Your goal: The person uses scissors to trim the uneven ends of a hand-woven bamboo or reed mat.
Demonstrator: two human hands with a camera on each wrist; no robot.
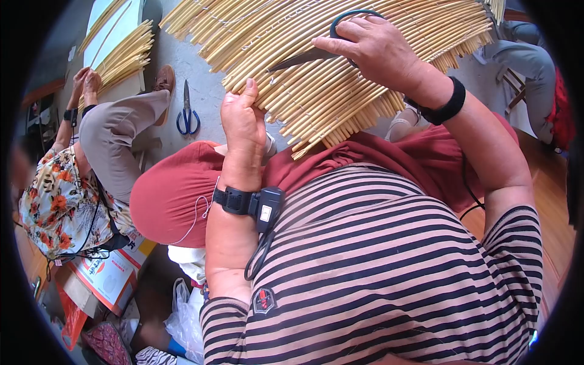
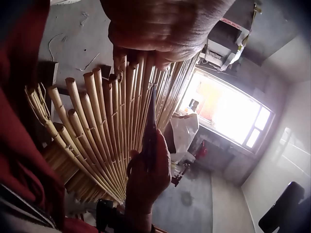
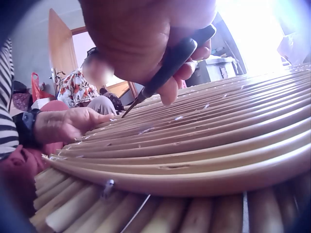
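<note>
A mat of straight yellow reeds (image 1: 359, 73), tied with white thread, spreads over the person's lap. The left hand (image 1: 243, 121) grips its left edge, thumb on top and the other fingers mostly hidden below. Dark-handled scissors (image 1: 301, 59) are in the right hand (image 1: 386, 55), the fingers around the handles and the blades lying low over the reeds, pointing toward the left hand. The left wrist view has the scissors' blade (image 2: 151, 111) tip close under the left hand (image 2: 155, 29), at the reeds. From the right wrist, a scissor handle (image 3: 170, 68) shows beneath the palm.
Blue-handled scissors (image 1: 187, 115) lie on the grey floor to the left. Beyond them a second person in a floral top (image 1: 58, 201) handles a reed bundle (image 1: 125, 61). Another seated person's leg (image 1: 523, 67) is at right. Plastic bags (image 1: 185, 319) and a carton (image 1: 106, 274) stand lower left.
</note>
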